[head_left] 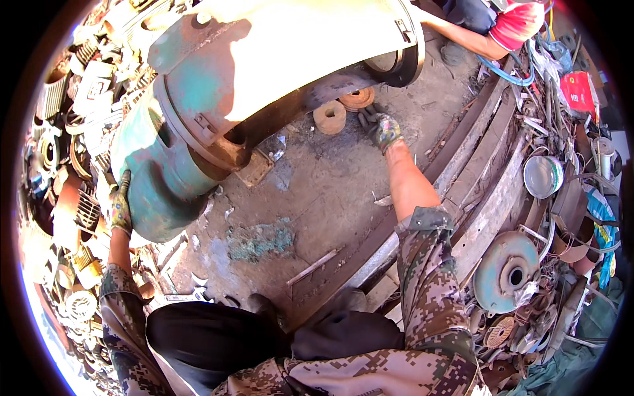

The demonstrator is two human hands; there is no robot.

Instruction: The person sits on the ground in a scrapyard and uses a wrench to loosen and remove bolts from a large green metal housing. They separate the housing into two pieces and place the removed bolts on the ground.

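A big worn machine housing (198, 86), teal and cream with rusty patches, lies on its side on the ground. My left hand (121, 204), in a dirty work glove, rests flat against its teal rounded end (155, 191). My right hand (383, 131), also gloved, reaches forward to the ground under the housing, with its fingers closed on dark metal pieces (365, 116). Just left of that hand stand two rusty round discs (330, 116), one behind the other (357, 99).
Another person in a red shirt (512, 26) crouches at the top right. Scrap motor parts (66, 132) pile up at left. Long metal bars (475, 165), a teal disc (505, 270), a shiny bowl (543, 176) and mixed scrap fill the right.
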